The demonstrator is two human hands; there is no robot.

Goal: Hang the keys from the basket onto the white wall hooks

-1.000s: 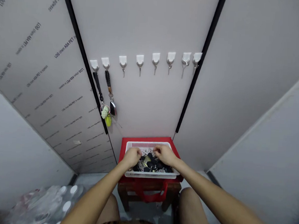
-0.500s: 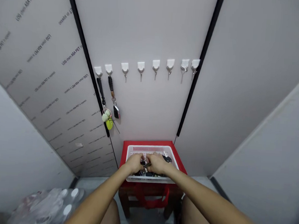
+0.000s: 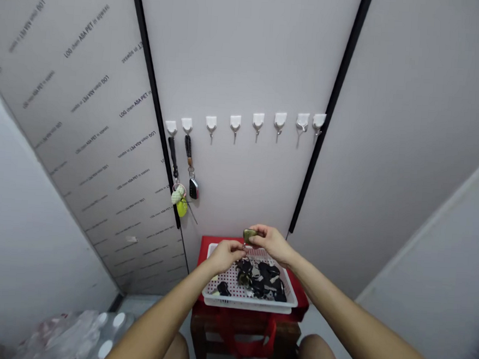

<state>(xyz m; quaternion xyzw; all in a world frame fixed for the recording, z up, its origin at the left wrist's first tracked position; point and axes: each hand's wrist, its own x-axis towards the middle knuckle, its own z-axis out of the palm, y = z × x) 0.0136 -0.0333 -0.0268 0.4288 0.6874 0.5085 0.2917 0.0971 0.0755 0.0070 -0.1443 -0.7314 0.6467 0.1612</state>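
Observation:
My right hand (image 3: 274,244) is raised over the basket's far side, its thumb and fingers closed on an olive-green key fob (image 3: 249,235). A small metal ring hangs below the fob, and my left hand (image 3: 226,256) pinches it between thumb and fingertips. Beneath both hands is the white plastic basket (image 3: 251,306), with a perforated floor. Inside lies a heap of black keys and key fobs (image 3: 267,280), mostly to the right. A smaller black key fob (image 3: 223,289) sits apart at the near left.
The basket stands on a red cloth bag (image 3: 204,248) over a wooden stool (image 3: 200,330). On the wall, white hooks (image 3: 235,122) form a row; the two leftmost carry a car key (image 3: 193,188) and a green keychain (image 3: 182,206). Plastic-wrapped bottles (image 3: 85,333) are at lower left.
Both hands came together in the heap, then rose with the olive-green key fob between them. The heap shows more now. The camera view has shifted, so the hooks appear lower and further right.

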